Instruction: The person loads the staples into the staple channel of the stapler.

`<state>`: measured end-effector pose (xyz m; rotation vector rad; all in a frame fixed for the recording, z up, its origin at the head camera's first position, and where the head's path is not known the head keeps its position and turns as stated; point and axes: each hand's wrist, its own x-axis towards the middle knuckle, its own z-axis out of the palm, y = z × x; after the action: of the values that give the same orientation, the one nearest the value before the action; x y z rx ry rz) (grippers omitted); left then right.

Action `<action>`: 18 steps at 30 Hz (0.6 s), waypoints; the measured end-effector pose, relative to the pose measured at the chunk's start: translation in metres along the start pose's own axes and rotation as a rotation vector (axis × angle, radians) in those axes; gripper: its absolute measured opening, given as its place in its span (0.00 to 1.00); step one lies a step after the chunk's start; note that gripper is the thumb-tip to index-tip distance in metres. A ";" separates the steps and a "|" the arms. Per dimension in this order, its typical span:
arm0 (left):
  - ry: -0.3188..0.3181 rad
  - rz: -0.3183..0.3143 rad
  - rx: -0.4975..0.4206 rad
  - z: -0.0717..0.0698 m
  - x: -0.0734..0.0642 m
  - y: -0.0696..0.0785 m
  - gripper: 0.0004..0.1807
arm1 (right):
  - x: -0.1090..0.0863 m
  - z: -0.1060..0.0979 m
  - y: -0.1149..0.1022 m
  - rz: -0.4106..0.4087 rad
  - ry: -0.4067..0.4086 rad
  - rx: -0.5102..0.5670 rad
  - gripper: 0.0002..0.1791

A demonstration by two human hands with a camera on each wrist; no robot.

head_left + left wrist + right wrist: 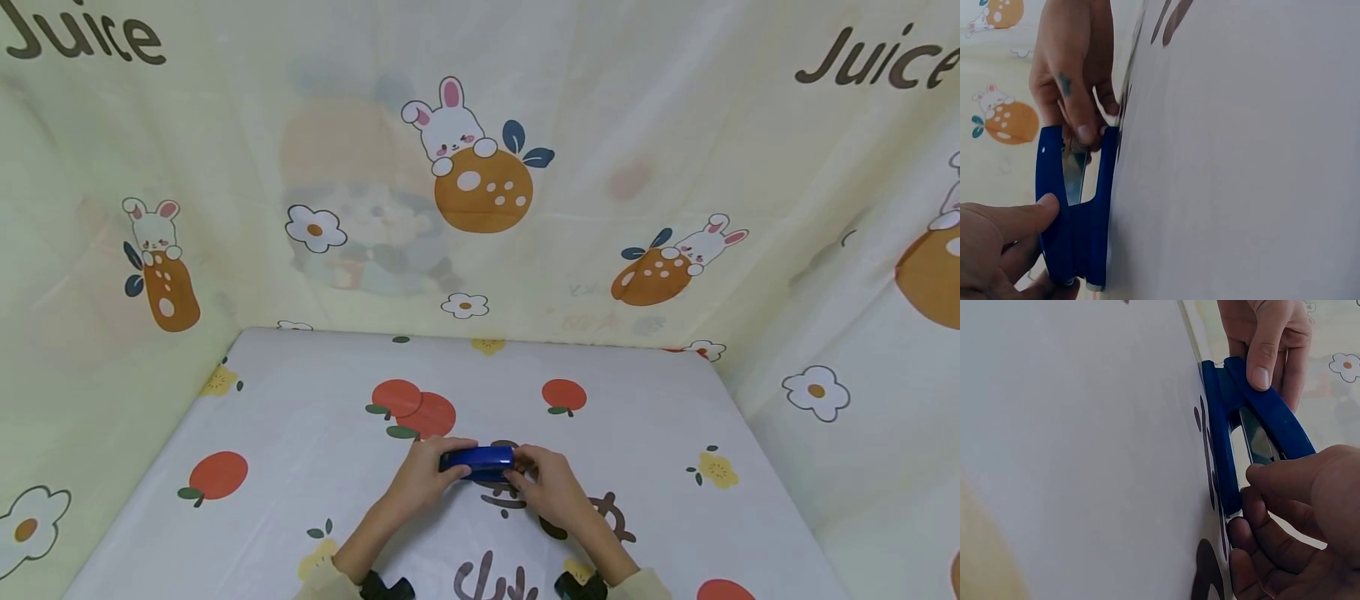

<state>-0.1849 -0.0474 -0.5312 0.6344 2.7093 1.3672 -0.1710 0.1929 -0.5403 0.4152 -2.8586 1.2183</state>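
Note:
A blue stapler (482, 460) rests on the white patterned cloth near the middle of the table, its length running left to right. My left hand (424, 477) grips one end, the thumb on the top arm and the fingers on its far side. At the other end my right hand (551, 487) pinches the front of the stapler, its thumb (1266, 472) by the metal staple channel (1257, 437). Both wrist views show a gap between the channel and the blue base (1107, 169). Part of the front tip is hidden behind the right fingers.
The tablecloth (300, 433) has printed red fruit, yellow flowers and dark lettering. Pale curtains (570, 275) with rabbit prints hang behind and at both sides. Dark straps (581, 586) show near the wrists.

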 end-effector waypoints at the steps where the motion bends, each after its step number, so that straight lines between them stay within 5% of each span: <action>1: 0.000 -0.005 -0.007 0.000 0.000 0.000 0.20 | 0.000 0.000 0.000 -0.003 0.003 -0.001 0.09; 11: 0.059 0.049 0.055 -0.001 -0.007 0.001 0.31 | -0.003 0.000 0.003 0.010 0.009 -0.022 0.12; 18: 0.113 0.031 0.218 -0.015 -0.022 0.006 0.36 | -0.011 -0.007 -0.005 0.065 -0.014 -0.066 0.32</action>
<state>-0.1665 -0.0642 -0.5207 0.6327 2.9788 1.1567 -0.1594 0.1975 -0.5331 0.3325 -2.9365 1.1312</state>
